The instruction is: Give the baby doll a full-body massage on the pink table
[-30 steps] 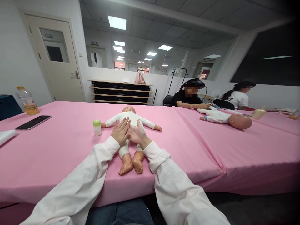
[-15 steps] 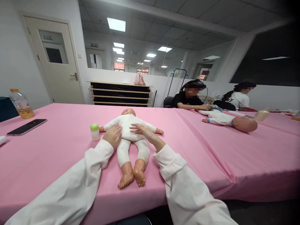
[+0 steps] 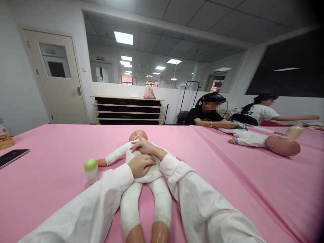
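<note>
With 12 o'clock taken as straight ahead from the doll's middle, the doll (image 3: 155, 174) is laid on its back on the desk (image 3: 63, 141), its head at 12 and its legs at 6. Its chest and belly are largely covered by the two hands.

For hands placed this way, light, even contact is best made with the whole palm rather than the fingertips alone. The wrists should be kept loose, the curve of the torso followed, and the pressure shared between both sides, so that the doll is neither rocked nor dragged across the desk. Some care is also called for at 9 o'clock, where the bottle (image 3: 91, 171) is placed just beside the left sleeve (image 3: 93, 199) and could be knocked.

The left hand (image 3: 140, 165) is laid across the belly, its fingers slightly bent, set close together and aimed at 3 o'clock. The right hand (image 3: 144, 147) is set nearer 12, on the chest, its fingers a little parted and aimed at about 9 to 10. The torso appears to be touched by both, but nothing is seen to be gripped. The palms are hidden, so how firmly they are pressed cannot be told, nor whether one hand is touched by the other.
</note>
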